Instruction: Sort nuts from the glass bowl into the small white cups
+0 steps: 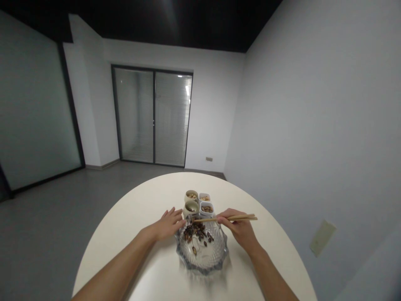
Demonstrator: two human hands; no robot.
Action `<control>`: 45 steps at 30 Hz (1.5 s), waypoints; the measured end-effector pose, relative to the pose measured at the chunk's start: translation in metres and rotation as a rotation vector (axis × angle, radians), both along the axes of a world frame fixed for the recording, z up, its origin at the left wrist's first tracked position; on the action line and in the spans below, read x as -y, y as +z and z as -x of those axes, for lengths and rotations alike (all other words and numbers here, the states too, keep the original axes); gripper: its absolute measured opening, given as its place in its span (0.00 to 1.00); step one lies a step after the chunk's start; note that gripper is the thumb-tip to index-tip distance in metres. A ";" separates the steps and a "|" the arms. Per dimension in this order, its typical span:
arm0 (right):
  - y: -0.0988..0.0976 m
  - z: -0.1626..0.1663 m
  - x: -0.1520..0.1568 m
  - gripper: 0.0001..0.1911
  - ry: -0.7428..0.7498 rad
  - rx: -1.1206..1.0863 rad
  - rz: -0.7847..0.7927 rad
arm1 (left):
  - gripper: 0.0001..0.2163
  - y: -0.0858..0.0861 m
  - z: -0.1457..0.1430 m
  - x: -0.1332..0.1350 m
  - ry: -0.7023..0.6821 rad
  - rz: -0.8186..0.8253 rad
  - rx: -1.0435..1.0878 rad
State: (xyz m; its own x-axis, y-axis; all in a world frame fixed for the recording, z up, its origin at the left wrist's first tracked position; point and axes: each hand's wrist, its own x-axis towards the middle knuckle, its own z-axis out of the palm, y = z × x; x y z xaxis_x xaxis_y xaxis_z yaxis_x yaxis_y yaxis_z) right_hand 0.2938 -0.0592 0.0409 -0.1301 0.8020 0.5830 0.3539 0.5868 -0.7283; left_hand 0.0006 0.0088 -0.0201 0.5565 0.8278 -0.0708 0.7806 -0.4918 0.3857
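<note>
My right hand is closed around a pair of wooden chopsticks, whose tips point left over the far part of a scalloped clear glass bowl. Dark brown seeds or dried pieces lie mostly at the bowl's far left, with a few strewn toward its middle. Whether the tips pinch a piece is too small to tell. My left hand rests with fingers spread at the bowl's left rim, beside a round beige cup with a few dark pieces inside. Next to that cup, a white square dish holds brown nuts or beans.
Behind stand another beige cup with pale pieces and a second white dish with orange-tan pieces. All sit on a round cream table. A white wall runs close along the right; glass doors are at the back.
</note>
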 end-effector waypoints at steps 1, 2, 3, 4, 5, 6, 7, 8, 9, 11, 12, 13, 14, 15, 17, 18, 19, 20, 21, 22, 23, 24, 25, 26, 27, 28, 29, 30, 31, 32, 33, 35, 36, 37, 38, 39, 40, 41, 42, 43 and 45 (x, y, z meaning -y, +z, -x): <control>0.000 -0.002 0.000 0.11 -0.009 -0.008 0.012 | 0.27 0.001 0.000 0.001 0.001 0.005 -0.002; 0.000 -0.004 -0.001 0.10 -0.015 -0.012 0.025 | 0.27 0.001 0.000 0.001 0.002 0.008 -0.007; -0.001 -0.006 -0.001 0.10 -0.016 -0.009 0.044 | 0.27 0.002 0.000 0.001 0.001 0.008 -0.014; -0.001 -0.008 -0.001 0.10 -0.015 -0.002 0.064 | 0.26 0.003 0.000 0.002 -0.001 0.009 -0.021; -0.002 -0.009 -0.001 0.10 -0.012 0.008 0.085 | 0.26 0.003 0.000 0.002 -0.003 0.007 -0.027; -0.003 -0.011 -0.001 0.10 -0.006 0.023 0.107 | 0.26 0.003 0.000 0.002 -0.005 0.001 -0.028; -0.003 -0.011 -0.001 0.10 0.001 0.041 0.125 | 0.26 0.003 0.000 0.003 -0.006 -0.004 -0.025; -0.004 -0.012 -0.001 0.10 0.008 0.053 0.136 | 0.26 0.003 0.000 0.002 -0.008 -0.007 -0.019; -0.004 -0.012 -0.001 0.10 0.013 0.056 0.140 | 0.26 0.002 0.001 0.002 -0.009 -0.008 -0.013; -0.003 -0.012 0.000 0.11 0.026 0.040 0.132 | 0.27 0.000 0.001 0.001 -0.003 -0.006 -0.002; -0.003 -0.011 0.000 0.11 0.032 0.024 0.121 | 0.28 0.000 0.001 0.001 0.001 -0.004 0.003; -0.002 -0.011 0.000 0.11 0.036 0.005 0.110 | 0.28 -0.001 0.001 0.001 0.003 -0.005 0.008; -0.002 -0.011 0.000 0.10 0.040 -0.011 0.100 | 0.28 -0.002 0.002 0.001 0.003 -0.005 0.013; -0.002 -0.011 0.000 0.10 0.042 -0.022 0.095 | 0.28 -0.002 0.002 0.000 0.004 -0.004 0.017; -0.002 -0.011 0.000 0.09 0.034 -0.032 0.093 | 0.28 -0.002 0.002 0.001 0.003 0.003 0.023; -0.002 -0.011 0.000 0.09 0.027 -0.031 0.096 | 0.28 -0.002 0.002 0.001 0.003 0.005 0.025; -0.002 -0.011 0.000 0.10 0.018 -0.028 0.099 | 0.28 -0.002 0.002 0.001 0.004 0.006 0.027; -0.002 -0.011 -0.001 0.10 0.008 -0.023 0.101 | 0.28 -0.003 0.003 0.000 0.005 0.005 0.031; -0.002 -0.011 -0.001 0.10 0.002 -0.019 0.099 | 0.28 -0.003 0.003 0.000 0.005 0.005 0.036; -0.002 -0.011 -0.001 0.10 -0.003 -0.014 0.095 | 0.29 -0.004 0.003 0.000 0.004 0.006 0.040; -0.002 -0.011 0.000 0.10 -0.005 -0.006 0.090 | 0.29 -0.004 0.003 0.000 0.003 0.007 0.044; -0.001 -0.011 0.000 0.10 -0.005 0.000 0.083 | 0.29 -0.005 0.003 0.000 0.003 0.010 0.046; -0.001 -0.011 0.000 0.10 -0.001 0.007 0.077 | 0.29 -0.004 0.003 -0.001 0.004 0.013 0.045; 0.000 -0.010 0.000 0.09 0.009 0.014 0.075 | 0.30 -0.004 0.003 0.000 0.005 0.015 0.041; 0.000 -0.010 0.001 0.09 0.020 0.022 0.076 | 0.30 -0.003 0.003 0.000 0.007 0.016 0.036; 0.000 -0.010 0.001 0.09 0.033 0.030 0.078 | 0.30 -0.002 0.002 0.000 0.009 0.017 0.030; 0.000 -0.009 0.001 0.08 0.045 0.036 0.080 | 0.29 -0.002 0.002 0.000 0.008 0.017 0.025; 0.000 -0.009 0.001 0.08 0.055 0.040 0.081 | 0.29 -0.001 0.001 0.000 0.005 0.014 0.020; 0.000 -0.009 0.001 0.08 0.062 0.042 0.081 | 0.28 0.000 0.001 0.001 0.001 0.010 0.015; 0.000 -0.009 0.001 0.08 0.066 0.042 0.079 | 0.28 0.000 0.000 0.001 -0.003 0.006 0.010; 0.000 -0.009 0.001 0.08 0.069 0.040 0.076 | 0.28 0.001 0.000 0.001 -0.003 0.003 0.007; 0.000 -0.008 0.000 0.08 0.074 0.037 0.069 | 0.28 0.001 0.000 0.001 0.005 0.003 0.009; 0.000 -0.008 0.000 0.08 0.075 0.039 0.064 | 0.28 0.001 0.000 0.001 0.011 0.007 0.011; 0.000 -0.008 0.000 0.08 0.075 0.040 0.059 | 0.28 0.001 -0.001 0.001 0.015 0.009 0.013; 0.000 -0.008 0.000 0.08 0.075 0.042 0.055 | 0.28 0.001 -0.001 0.001 0.018 0.013 0.014; 0.001 -0.008 0.001 0.08 0.074 0.043 0.052 | 0.28 0.002 0.000 0.001 0.018 0.015 0.012; 0.001 -0.008 0.001 0.08 0.073 0.041 0.049 | 0.28 0.002 0.000 0.002 0.018 0.017 0.011; 0.001 -0.008 0.001 0.08 0.071 0.035 0.045 | 0.28 0.002 0.000 0.002 0.017 0.017 0.012; 0.002 -0.008 0.001 0.07 0.070 0.027 0.042 | 0.28 0.002 0.000 0.002 0.017 0.017 0.013; 0.001 -0.008 0.001 0.07 0.066 0.015 0.040 | 0.28 0.002 0.000 0.002 0.015 0.015 0.015; 0.000 -0.008 0.000 0.06 0.051 -0.014 0.032 | 0.28 0.001 0.001 0.002 0.009 0.009 0.012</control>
